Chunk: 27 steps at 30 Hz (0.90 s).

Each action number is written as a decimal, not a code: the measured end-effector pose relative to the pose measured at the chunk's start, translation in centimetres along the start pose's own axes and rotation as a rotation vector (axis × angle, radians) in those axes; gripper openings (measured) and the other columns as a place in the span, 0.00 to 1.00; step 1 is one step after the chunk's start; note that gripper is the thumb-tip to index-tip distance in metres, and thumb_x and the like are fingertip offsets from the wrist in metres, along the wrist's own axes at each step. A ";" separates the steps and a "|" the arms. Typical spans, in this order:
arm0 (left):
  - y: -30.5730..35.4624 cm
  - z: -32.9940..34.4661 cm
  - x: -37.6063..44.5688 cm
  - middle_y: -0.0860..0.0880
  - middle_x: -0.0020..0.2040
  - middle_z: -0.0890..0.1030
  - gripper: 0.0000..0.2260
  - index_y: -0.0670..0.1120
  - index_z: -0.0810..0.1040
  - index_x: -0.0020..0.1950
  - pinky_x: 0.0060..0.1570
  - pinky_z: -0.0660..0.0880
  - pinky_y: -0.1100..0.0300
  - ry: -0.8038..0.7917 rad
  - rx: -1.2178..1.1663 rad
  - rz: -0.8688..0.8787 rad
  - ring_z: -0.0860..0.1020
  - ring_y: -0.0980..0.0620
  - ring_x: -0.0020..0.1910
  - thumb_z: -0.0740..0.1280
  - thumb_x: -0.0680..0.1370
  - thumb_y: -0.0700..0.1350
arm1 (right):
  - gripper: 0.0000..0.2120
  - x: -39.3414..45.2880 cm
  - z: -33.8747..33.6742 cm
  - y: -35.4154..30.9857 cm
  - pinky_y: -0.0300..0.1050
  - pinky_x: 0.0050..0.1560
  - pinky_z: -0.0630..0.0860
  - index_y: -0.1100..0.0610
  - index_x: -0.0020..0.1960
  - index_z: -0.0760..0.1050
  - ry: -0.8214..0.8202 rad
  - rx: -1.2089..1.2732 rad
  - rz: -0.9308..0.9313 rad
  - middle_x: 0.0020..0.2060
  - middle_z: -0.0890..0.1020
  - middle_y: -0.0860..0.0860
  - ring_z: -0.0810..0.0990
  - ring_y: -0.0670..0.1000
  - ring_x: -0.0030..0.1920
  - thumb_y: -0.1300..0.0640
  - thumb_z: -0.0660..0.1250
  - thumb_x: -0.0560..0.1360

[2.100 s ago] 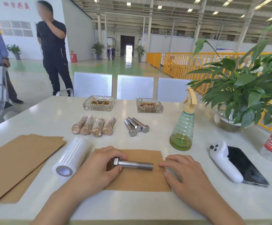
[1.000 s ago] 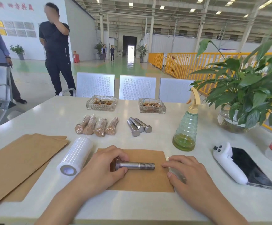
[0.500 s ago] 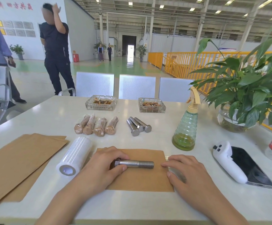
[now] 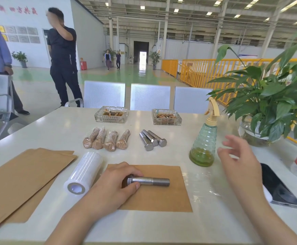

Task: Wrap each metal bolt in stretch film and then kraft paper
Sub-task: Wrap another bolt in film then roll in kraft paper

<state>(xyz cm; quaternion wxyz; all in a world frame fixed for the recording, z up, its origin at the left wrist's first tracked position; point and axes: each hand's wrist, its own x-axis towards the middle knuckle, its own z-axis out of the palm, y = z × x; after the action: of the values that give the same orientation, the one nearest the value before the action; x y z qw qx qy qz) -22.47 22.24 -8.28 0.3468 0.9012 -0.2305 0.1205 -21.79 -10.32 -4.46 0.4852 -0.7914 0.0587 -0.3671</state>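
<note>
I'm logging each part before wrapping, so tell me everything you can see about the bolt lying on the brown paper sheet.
The bolt is bare, silver-grey metal with a hexagonal head, a smooth shank and a threaded tip. It lies flat, head to the left and threads pointing right, on the kraft paper sheet. The left hand grips its head between thumb and fingers. No paper is folded over it yet; whether film covers it is unclear.

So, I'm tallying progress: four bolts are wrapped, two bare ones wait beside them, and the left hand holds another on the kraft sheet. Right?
Not quite: three bare bolts wait, not two, as the head view shows. The four wrapped bolts and the left hand holding a bolt on the kraft sheet are right.
</note>
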 end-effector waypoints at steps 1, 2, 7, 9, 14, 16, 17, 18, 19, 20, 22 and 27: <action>0.1 0.0 0.0 0.60 0.48 0.79 0.09 0.60 0.82 0.54 0.50 0.66 0.71 0.003 -0.006 -0.004 0.75 0.59 0.50 0.73 0.77 0.47 | 0.20 1.2 0.1 -0.4 0.35 0.53 0.73 0.43 0.67 0.74 -0.005 0.002 0.056 0.56 0.81 0.40 0.80 0.44 0.56 0.54 0.71 0.77; 0.1 0.0 0.0 0.60 0.47 0.79 0.09 0.60 0.82 0.53 0.49 0.66 0.72 0.006 -0.010 -0.006 0.75 0.60 0.50 0.73 0.77 0.46 | 0.24 2.4 0.3 -0.7 0.42 0.57 0.74 0.45 0.71 0.71 -0.029 0.005 0.109 0.58 0.79 0.42 0.79 0.47 0.58 0.51 0.73 0.77; 0.4 -0.1 0.0 0.60 0.47 0.79 0.09 0.60 0.82 0.53 0.49 0.66 0.71 0.001 -0.009 -0.013 0.75 0.59 0.50 0.74 0.77 0.47 | 0.37 6.7 2.2 -2.2 0.49 0.57 0.70 0.42 0.77 0.63 -0.184 0.084 0.192 0.63 0.73 0.46 0.76 0.51 0.60 0.45 0.76 0.74; 0.3 0.0 0.0 0.60 0.47 0.79 0.09 0.61 0.82 0.53 0.50 0.67 0.70 -0.001 -0.005 -0.015 0.75 0.59 0.50 0.73 0.77 0.47 | 0.35 7.9 3.1 -2.7 0.48 0.55 0.69 0.41 0.75 0.65 -0.229 0.148 0.219 0.62 0.75 0.46 0.76 0.50 0.61 0.45 0.77 0.73; -0.1 0.0 -0.1 0.61 0.48 0.79 0.09 0.63 0.81 0.53 0.50 0.66 0.70 0.004 0.000 -0.022 0.75 0.58 0.51 0.73 0.77 0.49 | 0.21 9.4 5.0 -3.0 0.45 0.46 0.70 0.43 0.62 0.71 -0.243 0.151 0.223 0.53 0.79 0.48 0.77 0.51 0.54 0.48 0.76 0.73; -0.1 0.0 -0.1 0.61 0.49 0.79 0.09 0.63 0.81 0.53 0.51 0.67 0.69 -0.004 -0.001 -0.022 0.75 0.58 0.52 0.73 0.77 0.50 | 0.19 9.7 5.3 -3.1 0.47 0.47 0.72 0.42 0.60 0.71 -0.230 0.157 0.226 0.53 0.79 0.49 0.77 0.52 0.53 0.49 0.75 0.74; -0.2 -0.1 0.0 0.61 0.49 0.79 0.09 0.64 0.80 0.53 0.51 0.67 0.68 -0.009 -0.001 -0.021 0.75 0.58 0.52 0.73 0.77 0.50 | 0.18 9.7 5.4 -3.1 0.51 0.50 0.74 0.41 0.59 0.71 -0.231 0.154 0.227 0.52 0.78 0.49 0.77 0.53 0.53 0.50 0.74 0.74; -0.3 -0.1 0.0 0.61 0.49 0.79 0.09 0.64 0.80 0.53 0.52 0.68 0.67 -0.010 -0.002 -0.022 0.76 0.58 0.53 0.73 0.77 0.50 | 0.16 9.7 5.4 -3.2 0.55 0.54 0.75 0.41 0.58 0.71 -0.233 0.149 0.228 0.51 0.78 0.50 0.77 0.55 0.52 0.50 0.73 0.75; -0.3 -0.1 0.0 0.61 0.49 0.79 0.10 0.65 0.80 0.54 0.52 0.68 0.67 -0.008 -0.003 -0.024 0.76 0.58 0.53 0.73 0.77 0.50 | 0.14 9.7 5.5 -3.2 0.58 0.57 0.75 0.41 0.57 0.71 -0.234 0.144 0.228 0.51 0.79 0.52 0.78 0.57 0.52 0.51 0.72 0.76; -0.4 -0.1 0.0 0.61 0.50 0.79 0.10 0.65 0.80 0.54 0.52 0.68 0.67 -0.006 -0.003 -0.025 0.76 0.58 0.53 0.73 0.77 0.50 | 0.11 9.5 5.4 -3.4 0.58 0.59 0.76 0.41 0.55 0.71 -0.235 0.143 0.226 0.52 0.80 0.54 0.78 0.59 0.53 0.51 0.70 0.76; -0.5 0.0 0.0 0.61 0.50 0.80 0.11 0.66 0.80 0.54 0.52 0.68 0.67 -0.004 -0.003 -0.026 0.76 0.58 0.53 0.73 0.77 0.50 | 0.09 9.2 5.3 -3.7 0.57 0.57 0.75 0.40 0.50 0.71 -0.249 0.144 0.225 0.54 0.82 0.56 0.78 0.59 0.54 0.53 0.67 0.77; -0.5 0.0 0.1 0.60 0.50 0.80 0.10 0.65 0.81 0.53 0.53 0.69 0.67 0.007 -0.008 -0.027 0.76 0.59 0.54 0.73 0.77 0.49 | 0.07 8.9 4.8 -3.8 0.58 0.60 0.75 0.43 0.54 0.72 -0.288 0.119 0.215 0.50 0.85 0.52 0.81 0.56 0.55 0.54 0.66 0.79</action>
<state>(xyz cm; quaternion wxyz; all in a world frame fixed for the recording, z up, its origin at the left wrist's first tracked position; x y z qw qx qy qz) -22.17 22.58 -8.53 0.3529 0.9024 -0.2173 0.1182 -13.33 -8.85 2.06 0.5711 -0.7948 0.0510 -0.1989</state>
